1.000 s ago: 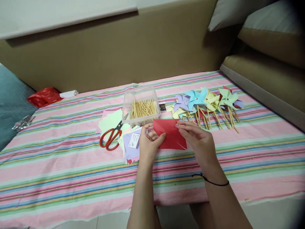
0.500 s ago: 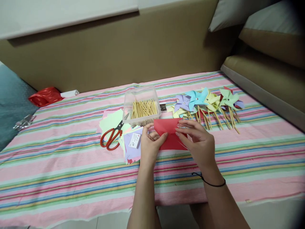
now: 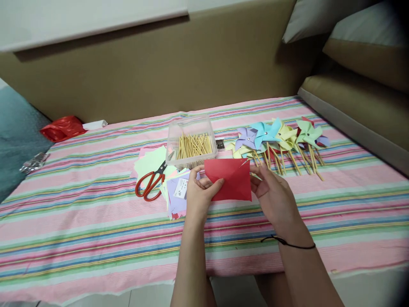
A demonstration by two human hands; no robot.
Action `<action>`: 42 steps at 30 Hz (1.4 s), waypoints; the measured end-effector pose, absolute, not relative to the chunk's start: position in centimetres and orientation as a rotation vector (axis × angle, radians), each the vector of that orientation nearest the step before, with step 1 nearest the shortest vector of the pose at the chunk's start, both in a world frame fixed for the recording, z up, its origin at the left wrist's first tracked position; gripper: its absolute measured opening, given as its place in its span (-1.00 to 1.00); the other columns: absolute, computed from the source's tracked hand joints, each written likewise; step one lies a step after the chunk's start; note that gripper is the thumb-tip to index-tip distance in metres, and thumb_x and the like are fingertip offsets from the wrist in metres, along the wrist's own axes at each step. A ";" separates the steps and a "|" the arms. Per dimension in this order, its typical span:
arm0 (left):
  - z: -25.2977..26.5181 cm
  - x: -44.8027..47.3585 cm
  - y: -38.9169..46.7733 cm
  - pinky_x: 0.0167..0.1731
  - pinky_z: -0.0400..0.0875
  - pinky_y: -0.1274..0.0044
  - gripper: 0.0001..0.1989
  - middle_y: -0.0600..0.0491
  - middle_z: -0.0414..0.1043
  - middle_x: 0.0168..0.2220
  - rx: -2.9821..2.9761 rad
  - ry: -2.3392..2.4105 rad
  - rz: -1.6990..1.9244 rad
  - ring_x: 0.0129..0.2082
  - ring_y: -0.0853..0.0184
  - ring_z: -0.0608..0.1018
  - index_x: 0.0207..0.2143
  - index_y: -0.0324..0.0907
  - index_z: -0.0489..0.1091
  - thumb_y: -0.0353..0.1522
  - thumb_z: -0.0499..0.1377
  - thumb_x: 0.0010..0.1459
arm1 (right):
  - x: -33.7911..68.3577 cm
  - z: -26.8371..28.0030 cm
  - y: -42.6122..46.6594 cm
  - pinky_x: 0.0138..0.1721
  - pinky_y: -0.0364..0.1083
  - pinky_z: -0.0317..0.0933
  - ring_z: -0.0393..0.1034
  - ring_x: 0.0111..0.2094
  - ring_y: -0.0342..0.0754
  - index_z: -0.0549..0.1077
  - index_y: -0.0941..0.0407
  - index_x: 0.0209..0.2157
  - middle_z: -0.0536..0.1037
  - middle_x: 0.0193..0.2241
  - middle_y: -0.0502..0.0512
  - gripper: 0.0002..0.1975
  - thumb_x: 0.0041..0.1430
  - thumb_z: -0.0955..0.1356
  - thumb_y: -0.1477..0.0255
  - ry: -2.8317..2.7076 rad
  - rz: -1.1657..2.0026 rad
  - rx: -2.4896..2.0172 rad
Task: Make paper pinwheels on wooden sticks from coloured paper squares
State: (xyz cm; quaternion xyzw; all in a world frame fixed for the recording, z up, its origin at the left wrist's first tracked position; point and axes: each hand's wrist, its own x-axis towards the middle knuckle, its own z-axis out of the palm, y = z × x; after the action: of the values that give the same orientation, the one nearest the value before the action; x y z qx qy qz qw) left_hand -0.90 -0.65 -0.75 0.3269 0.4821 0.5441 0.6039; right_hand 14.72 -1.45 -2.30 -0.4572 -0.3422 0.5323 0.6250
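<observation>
My left hand is closed on a square sheet of red paper, its thumb pressed on the front and its fingers behind. A diagonal crease or cut shows near the paper's upper right corner. At the right edge, the bent fingers of my right hand reach behind the sheet, so their tips are hidden. Just left of my left hand lie a small white card and a stack of pastel paper squares. Red-handled scissors rest beside the stack, partly over a pale green sheet.
Behind the paper stands a clear plastic box of thin wooden sticks. Several finished paper pinwheels lie at the right. A red plastic bag is at the far left on the striped cloth. A sofa back borders the far side.
My right hand has moved right and down, its fingers going from the front of the paper to its right edge. The raised red flap now lies flatter. My left hand keeps its grip.
</observation>
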 end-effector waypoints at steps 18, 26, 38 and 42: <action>-1.1 -1.1 -0.7 -0.43 0.42 0.52 -0.38 0.11 0.54 -0.54 0.842 1.146 1.194 -0.55 0.33 0.55 -0.11 -0.12 0.20 -0.30 0.44 -0.19 | 15.2 -2.1 -1.6 -0.39 -0.10 0.39 0.48 -0.44 -0.11 0.60 0.02 -0.47 0.61 -0.43 -0.01 -0.76 -0.24 0.59 0.28 -0.649 1.485 -1.034; -1.2 -1.1 -0.6 -0.44 0.42 0.54 -0.40 0.12 0.53 -0.56 0.841 1.174 1.190 -0.57 0.37 0.52 -0.10 -0.14 0.20 -0.33 0.41 -0.17 | 15.1 -2.2 -1.6 -0.29 -0.08 0.39 0.50 -0.30 -0.05 0.63 0.00 -0.46 0.63 -0.31 0.03 -0.76 -0.27 0.60 0.30 -0.696 1.365 -1.080; -1.0 -0.4 -0.6 -0.34 0.46 0.49 -0.37 0.03 0.59 -0.47 0.672 1.121 1.255 -0.49 0.33 0.58 -0.14 -0.16 0.22 -0.37 0.45 -0.25 | 13.9 -2.3 -1.8 -0.13 -0.03 0.44 0.46 -0.07 0.00 0.65 -0.06 -0.34 0.54 -0.11 0.09 -0.84 0.03 0.47 0.49 -1.209 0.788 -1.114; -0.9 -0.2 -0.7 -0.35 0.44 0.51 -0.36 0.06 0.58 -0.51 0.629 1.095 1.265 -0.52 0.35 0.57 -0.14 -0.17 0.23 -0.37 0.46 -0.26 | 13.7 -2.5 -1.8 -0.01 0.02 0.39 0.41 0.04 0.01 0.64 -0.06 -0.26 0.52 -0.04 0.10 -0.77 0.10 0.41 0.54 -1.375 0.662 -1.136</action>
State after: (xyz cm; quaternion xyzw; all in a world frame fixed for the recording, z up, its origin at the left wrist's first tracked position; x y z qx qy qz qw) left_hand -0.20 -0.73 -0.86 0.2742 0.4774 0.5516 0.6266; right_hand 13.66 -1.76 -2.47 -0.4860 -0.5886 0.2832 0.5806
